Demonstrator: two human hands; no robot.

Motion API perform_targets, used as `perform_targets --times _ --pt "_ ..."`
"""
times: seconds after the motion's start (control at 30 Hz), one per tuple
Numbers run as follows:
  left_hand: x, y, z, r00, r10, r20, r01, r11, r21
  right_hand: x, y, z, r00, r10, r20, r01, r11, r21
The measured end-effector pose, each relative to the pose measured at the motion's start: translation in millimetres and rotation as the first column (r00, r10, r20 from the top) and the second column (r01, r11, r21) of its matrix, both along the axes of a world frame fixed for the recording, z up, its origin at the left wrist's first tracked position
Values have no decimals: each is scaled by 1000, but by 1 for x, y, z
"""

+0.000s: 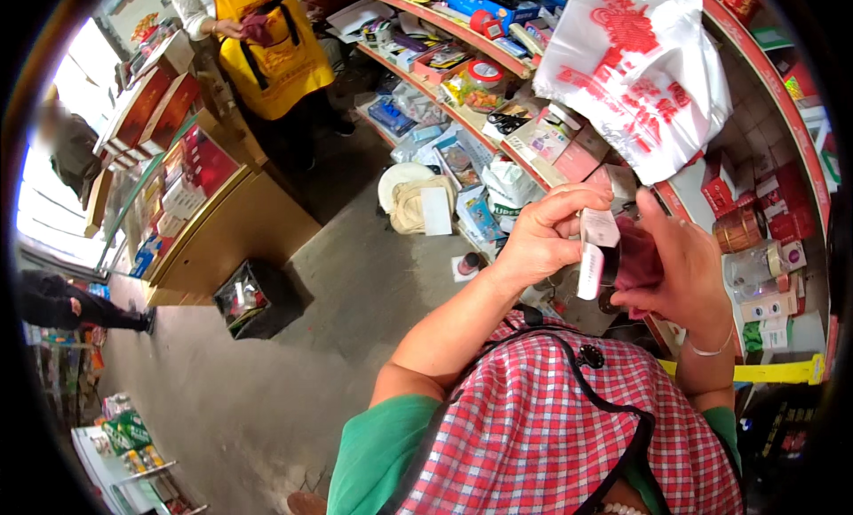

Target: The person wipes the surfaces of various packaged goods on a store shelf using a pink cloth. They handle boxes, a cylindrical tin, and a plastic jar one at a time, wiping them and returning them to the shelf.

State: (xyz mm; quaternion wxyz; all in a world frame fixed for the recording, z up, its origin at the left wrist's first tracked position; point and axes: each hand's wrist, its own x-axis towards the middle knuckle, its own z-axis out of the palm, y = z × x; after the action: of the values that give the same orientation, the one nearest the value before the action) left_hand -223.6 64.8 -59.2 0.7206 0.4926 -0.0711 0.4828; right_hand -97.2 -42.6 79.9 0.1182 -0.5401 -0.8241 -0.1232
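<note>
My left hand (544, 235) grips a small white box (590, 268) by its end, between thumb and fingers. The box has a pale pink top face and a dark side. In my right hand (689, 271) is a bunched dark red cloth (638, 259), pressed close to the box's dark side; the fingers curve round it, the index finger raised. Whether the cloth touches the box I cannot tell. Both hands are in front of my red checked apron (533, 408), before the shelves.
A white plastic bag (640, 71) with red print hangs over the shelves (444, 66), which hold boxes, jars and packets. On the floor stands a black bin (258, 300) near a wooden counter (227, 235). A person in a yellow apron (271, 53) holds a dark red cloth at the far left.
</note>
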Motion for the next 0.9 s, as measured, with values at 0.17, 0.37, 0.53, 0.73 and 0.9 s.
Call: perform_targets --times 0.17,0.37,0.53,0.73,0.9 --pt "20 1 -6 993 -27 -112 30 999 26 1 18 -17 991 -110 -75 106 993 -48" --pt "18 1 -5 996 -85 1 82 962 -261 9 28 -34 978 -108 -177 118 992 50" --pt "-10 0 15 851 487 -198 -476 873 105 4 39 -29 952 -282 122 266 955 131" --pt "-14 -5 28 944 196 -263 -248 952 -179 2 43 -23 973 -232 -7 229 967 -115" --pt "-26 -6 31 990 -9 -139 -33 953 -300 -1 44 -11 969 -246 34 247 943 -221"
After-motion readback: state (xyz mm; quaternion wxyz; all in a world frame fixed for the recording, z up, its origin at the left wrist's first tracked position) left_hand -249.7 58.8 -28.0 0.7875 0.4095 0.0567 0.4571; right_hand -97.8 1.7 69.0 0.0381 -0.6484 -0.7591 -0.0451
